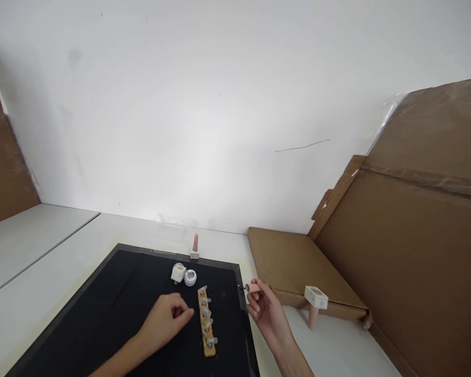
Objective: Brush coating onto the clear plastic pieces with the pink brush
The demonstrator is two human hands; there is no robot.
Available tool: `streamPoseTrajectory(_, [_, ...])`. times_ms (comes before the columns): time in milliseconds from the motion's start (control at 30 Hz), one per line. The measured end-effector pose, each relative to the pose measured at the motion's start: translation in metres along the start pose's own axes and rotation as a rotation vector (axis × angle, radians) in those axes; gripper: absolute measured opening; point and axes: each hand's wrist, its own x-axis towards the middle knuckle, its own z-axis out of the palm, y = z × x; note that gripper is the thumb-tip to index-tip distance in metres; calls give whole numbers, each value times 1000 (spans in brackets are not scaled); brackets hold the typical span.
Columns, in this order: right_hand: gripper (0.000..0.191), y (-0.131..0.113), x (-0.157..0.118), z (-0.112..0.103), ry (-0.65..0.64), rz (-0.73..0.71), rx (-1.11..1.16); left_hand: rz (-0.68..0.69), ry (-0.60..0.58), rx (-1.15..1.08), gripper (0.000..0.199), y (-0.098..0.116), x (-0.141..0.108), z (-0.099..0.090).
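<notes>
Shows pink brush cap (253, 288) pinched in fingers of right hand (270, 314), brush pointing left toward near-to-far strip (203, 324), with left hand (163, 320) closer, curled, apparently empty.

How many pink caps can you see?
3 pink caps: one in the right hand, one at the far edge of the black mat, one on the white block by the cardboard box.

The black rectangular panel (82, 314) lies on the white flat worktop (19, 277). On it, the narrow tan strip (209, 353) stands before the round white jar (190, 278), with the white boxy piece (178, 273) just left. The flat brown cardboard box (298, 264) lies right; the pink-stemmed white block (316, 298) is before it.
</notes>
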Motion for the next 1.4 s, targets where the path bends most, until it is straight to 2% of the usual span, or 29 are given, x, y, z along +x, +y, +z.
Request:
streamPoseTrajectory(133, [26, -3, -3, 2, -9, 57, -6, 15, 188, 167, 27, -3, 7, -30])
streamPoseTrajectory(233, [27, -3, -6, 4, -8, 68, -4, 20, 277, 258, 30, -6, 12, -37])
streamPoseTrajectory(333, [27, -2, -10, 6, -6, 72, -2, 27, 280, 317, 37, -6, 18, -33])
streamPoseTrajectory(500, [29, -2, -14, 7, 5, 76, -14, -31, 260, 355, 30, 1, 23, -26])
streamPoseTrajectory(633, [29, -3, -17, 8, 18, 77, -34, -120, 247, 292, 24, 7, 25, -29])
streamPoseTrajectory(767, [29, -3, -18, 10, 33, 81, -62, -235, 215, 127, 30, 3, 29, -41])
streamPoseTrajectory(900, [29, 0, -17, 13, 41, 73, -105, -319, 178, -143, 31, -1, 35, -55])
streamPoseTrajectory(1067, [23, 1, -23, 26, 33, -8, -192, -389, 110, -555, 32, 19, 37, -80])
streamPoseTrajectory(1167, [20, -8, -33, 49, 0, -131, -261, -357, 48, -811, 34, 44, 36, -100])
streamPoseTrajectory(1267, [30, -28, -47, 84, -62, -261, -346, -270, -16, -1030, 30, 75, 33, -119])
streamPoseTrajectory(1400, [31, -59, -69, 129, -152, -431, -469, -171, -89, -1223, 31, 105, 25, -130])
